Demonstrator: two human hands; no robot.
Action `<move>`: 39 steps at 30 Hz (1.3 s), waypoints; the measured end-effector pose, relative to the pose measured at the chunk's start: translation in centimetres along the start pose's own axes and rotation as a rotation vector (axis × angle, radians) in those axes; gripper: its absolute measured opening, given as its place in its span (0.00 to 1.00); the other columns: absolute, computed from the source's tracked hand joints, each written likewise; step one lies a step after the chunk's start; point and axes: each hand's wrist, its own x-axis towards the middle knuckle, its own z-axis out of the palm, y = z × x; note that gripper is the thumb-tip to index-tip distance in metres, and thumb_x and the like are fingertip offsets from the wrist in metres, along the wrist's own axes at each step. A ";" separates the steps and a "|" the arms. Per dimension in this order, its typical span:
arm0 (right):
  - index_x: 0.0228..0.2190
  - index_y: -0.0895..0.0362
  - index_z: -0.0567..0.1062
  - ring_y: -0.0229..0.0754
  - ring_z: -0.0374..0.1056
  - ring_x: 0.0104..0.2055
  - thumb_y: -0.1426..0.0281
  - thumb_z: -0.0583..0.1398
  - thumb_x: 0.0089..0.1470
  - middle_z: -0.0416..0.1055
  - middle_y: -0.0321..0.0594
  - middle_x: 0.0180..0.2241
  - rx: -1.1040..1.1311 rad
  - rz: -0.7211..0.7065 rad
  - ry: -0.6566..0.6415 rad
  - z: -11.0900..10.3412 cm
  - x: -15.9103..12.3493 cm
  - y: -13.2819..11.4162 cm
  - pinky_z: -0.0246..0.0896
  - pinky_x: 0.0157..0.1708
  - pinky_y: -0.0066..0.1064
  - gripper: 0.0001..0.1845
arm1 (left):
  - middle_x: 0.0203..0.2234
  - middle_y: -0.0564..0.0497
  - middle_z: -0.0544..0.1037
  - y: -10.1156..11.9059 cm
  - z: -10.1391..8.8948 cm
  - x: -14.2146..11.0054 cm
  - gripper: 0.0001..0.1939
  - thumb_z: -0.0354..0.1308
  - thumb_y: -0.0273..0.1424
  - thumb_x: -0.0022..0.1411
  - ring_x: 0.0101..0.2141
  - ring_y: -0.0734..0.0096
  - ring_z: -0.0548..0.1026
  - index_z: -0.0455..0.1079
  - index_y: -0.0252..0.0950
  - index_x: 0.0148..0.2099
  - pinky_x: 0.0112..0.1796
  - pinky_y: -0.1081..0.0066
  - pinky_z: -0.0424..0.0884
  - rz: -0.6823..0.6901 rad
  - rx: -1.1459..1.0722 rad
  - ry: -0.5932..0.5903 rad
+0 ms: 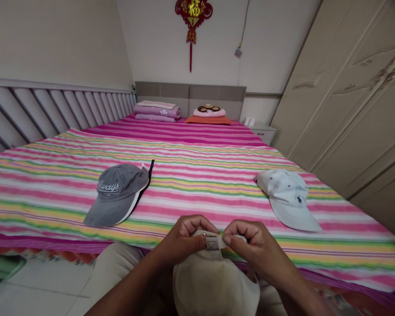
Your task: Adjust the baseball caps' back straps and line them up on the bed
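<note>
Over my lap, at the bed's near edge, both hands hold a beige baseball cap point(213, 281) by its back strap. My left hand point(189, 239) pinches the left side of the strap, beside a small grey buckle tab. Thumb and fingers of my right hand point(248, 245) are closed on the strap's other side. The cap's crown hangs below the hands. A grey cap with white lettering point(118, 191) lies on the bed to the left, its dark strap sticking up. To the right rests a pale blue-white cap point(286, 197) with a small dark logo.
A striped sheet point(200, 175) covers the bed. Folded purple bedding point(156, 112) and a pink-and-orange pile point(209, 115) sit near the headboard point(213, 94). White railing point(52, 109) runs along the left, a wardrobe point(345, 101) along the right. A green object point(3, 267) stands at lower left.
</note>
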 end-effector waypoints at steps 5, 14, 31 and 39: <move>0.20 0.59 0.67 0.28 0.47 0.15 0.61 0.59 0.44 0.56 0.29 0.14 0.008 -0.015 0.009 0.0 0.0 0.0 0.41 0.14 0.23 0.13 | 0.19 0.56 0.67 -0.2 0.1 0.0 0.12 0.63 0.34 0.47 0.19 0.83 0.61 0.67 0.34 0.32 0.22 0.79 0.57 0.046 -0.027 0.028; 0.20 0.59 0.65 0.28 0.40 0.17 0.64 0.59 0.44 0.50 0.26 0.14 0.209 -0.030 0.027 0.3 0.6 1.7 0.36 0.17 0.24 0.12 | 0.21 0.55 0.66 -0.9 -0.2 0.0 0.11 0.60 0.36 0.49 0.20 0.81 0.60 0.67 0.33 0.32 0.22 0.79 0.56 0.148 0.105 0.038; 0.18 0.59 0.65 0.26 0.40 0.12 0.63 0.64 0.40 0.52 0.25 0.10 0.602 0.078 0.051 1.2 0.4 2.8 0.30 0.12 0.23 0.15 | 0.25 0.55 0.69 -1.6 0.1 -0.3 0.13 0.61 0.24 0.45 0.23 0.82 0.63 0.66 0.35 0.35 0.25 0.80 0.59 0.189 0.285 0.053; 0.17 0.60 0.64 0.25 0.40 0.13 0.64 0.64 0.40 0.52 0.26 0.11 0.680 0.066 0.005 1.1 0.4 2.9 0.29 0.13 0.23 0.16 | 0.24 0.53 0.73 -2.3 0.0 -0.1 0.12 0.63 0.28 0.44 0.24 0.78 0.67 0.70 0.34 0.35 0.25 0.78 0.63 0.224 0.276 0.110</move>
